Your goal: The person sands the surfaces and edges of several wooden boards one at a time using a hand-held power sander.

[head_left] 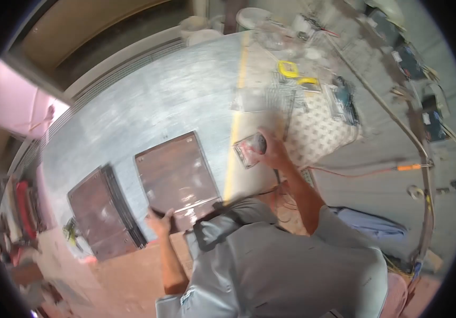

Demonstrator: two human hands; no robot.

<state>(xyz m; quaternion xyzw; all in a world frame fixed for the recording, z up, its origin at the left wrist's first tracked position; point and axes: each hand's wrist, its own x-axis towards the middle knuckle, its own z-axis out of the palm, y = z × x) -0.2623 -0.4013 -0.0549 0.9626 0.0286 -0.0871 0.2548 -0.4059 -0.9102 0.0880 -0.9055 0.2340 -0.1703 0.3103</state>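
My right hand [276,151] is curled around a dark, round-ended object [261,142], right of the yellow line on the table. Beside it and partly under it lies a small square piece with red and white patches [246,152]. My left hand [160,224] is at the near left corner of a flat, glossy brown panel [177,172]. A dark strip shows between its thumb and fingers; blur hides what it is. Farther left, a second brown panel [100,214] lies with dark edges stacked along its right side.
The pale blue-grey tabletop [159,85] curves across the left. Yellow-edged rolls [288,69] lie at the far right of the table, near a patterned sheet [323,127]. An orange-handled tool [409,167] on a red cord and folded blue cloth [371,223] are at right.
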